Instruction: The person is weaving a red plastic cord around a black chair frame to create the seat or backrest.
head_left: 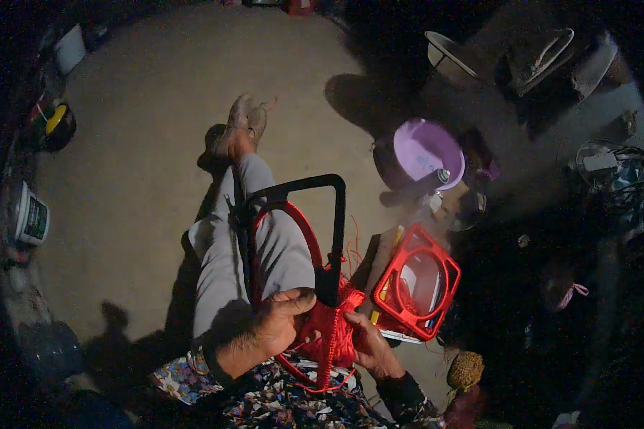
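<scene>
The left hand (283, 318) is gripping the red cord weave (333, 329) low in the picture, near six o'clock; the right hand (372, 344) is closing on the same weave from four o'clock, hands nearly touching; the weave is hanging on a black frame (334, 214) with a red hoop (297, 225), rising toward twelve; a red spool-like holder (418, 282) is lying at three o'clock, perhaps plastic; a purple bowl (428, 151) is sitting at one o'clock.

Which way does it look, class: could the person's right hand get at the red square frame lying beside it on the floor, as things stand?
Probably yes. The right hand grips the red cord close beside the red square frame, with nothing between them, but it would first have to let go.
</scene>
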{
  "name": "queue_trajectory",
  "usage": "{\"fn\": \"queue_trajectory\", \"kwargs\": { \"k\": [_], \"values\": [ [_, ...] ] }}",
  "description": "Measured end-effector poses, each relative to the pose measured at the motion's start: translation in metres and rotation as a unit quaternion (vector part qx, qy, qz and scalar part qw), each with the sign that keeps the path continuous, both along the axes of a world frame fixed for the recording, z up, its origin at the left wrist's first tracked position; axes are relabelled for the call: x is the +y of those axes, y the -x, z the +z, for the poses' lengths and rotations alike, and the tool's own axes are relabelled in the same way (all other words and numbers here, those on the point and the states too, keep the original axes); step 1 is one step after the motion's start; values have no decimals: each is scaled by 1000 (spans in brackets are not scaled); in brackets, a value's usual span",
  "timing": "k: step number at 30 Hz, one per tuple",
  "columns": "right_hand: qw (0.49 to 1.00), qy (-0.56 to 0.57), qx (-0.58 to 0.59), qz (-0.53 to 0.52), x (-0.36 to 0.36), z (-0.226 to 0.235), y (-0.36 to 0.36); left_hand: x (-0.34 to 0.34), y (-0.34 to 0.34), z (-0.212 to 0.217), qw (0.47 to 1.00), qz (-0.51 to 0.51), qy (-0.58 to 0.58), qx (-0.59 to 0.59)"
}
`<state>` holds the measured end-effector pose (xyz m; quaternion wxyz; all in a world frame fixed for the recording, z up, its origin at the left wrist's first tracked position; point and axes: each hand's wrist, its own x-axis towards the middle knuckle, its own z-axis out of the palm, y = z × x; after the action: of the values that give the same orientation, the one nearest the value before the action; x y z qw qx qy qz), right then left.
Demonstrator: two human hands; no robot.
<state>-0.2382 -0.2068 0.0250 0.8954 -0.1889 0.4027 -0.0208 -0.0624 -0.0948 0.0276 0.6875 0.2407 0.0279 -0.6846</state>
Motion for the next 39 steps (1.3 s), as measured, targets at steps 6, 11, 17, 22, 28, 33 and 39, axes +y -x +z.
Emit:
{"fn": "queue_trajectory", "kwargs": {
  "k": [6, 11, 17, 22, 28, 33, 39],
  "values": [
    [959, 263, -8, -109, -31, 12, 10, -1, 2, 1, 1000, 0, 0, -13],
    [866, 491, -77, -50, -60, 118, -30, 1, 0, 3, 1000, -12, -19, -5],
    [718, 677, -119, 108, -41, 140, -87, -4, 13, -8, 997, 71, 14, -38],
    [303, 929, -46, 209, -50, 140, -105, -11, 10, 10, 992, 114, -49, -18],
    [121, 948, -38, 292, -42, 145, -122, -11, 9, 3, 992, 118, -38, -24],
    [-4, 930, -15, 366, -36, 130, -133, -11, 12, 2, 989, 124, -73, -24],
    [-137, 849, 30, 510, -14, 109, -159, -13, 15, -12, 986, 117, -114, -20]
  ]
}}
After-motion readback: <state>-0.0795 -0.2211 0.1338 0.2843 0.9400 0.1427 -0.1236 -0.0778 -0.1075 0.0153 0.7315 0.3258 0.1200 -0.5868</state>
